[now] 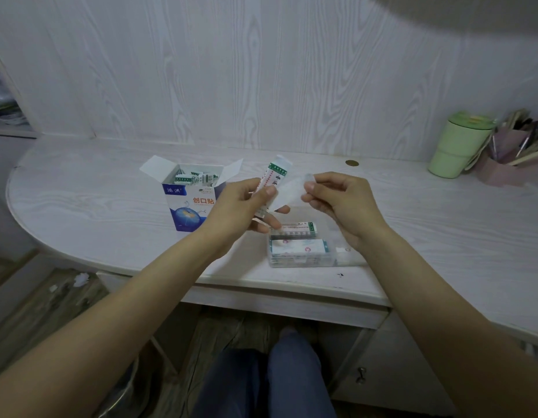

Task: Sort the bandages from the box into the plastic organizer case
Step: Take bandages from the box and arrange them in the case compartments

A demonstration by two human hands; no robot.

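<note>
2 hands share the load above the surface: the left hand (240, 203) pinches a bandage stack (272, 184) angled up and away, the right hand (340, 203) pinches its clear wrapper (287, 191), and the organizer case (300, 247) lies directly below, long axis crosswise

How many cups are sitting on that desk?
1. A pale green cup stands at the far right of the desk, beside a pinkish holder of pens. Nothing shows beyond the right edge, so more may be hidden.
</note>
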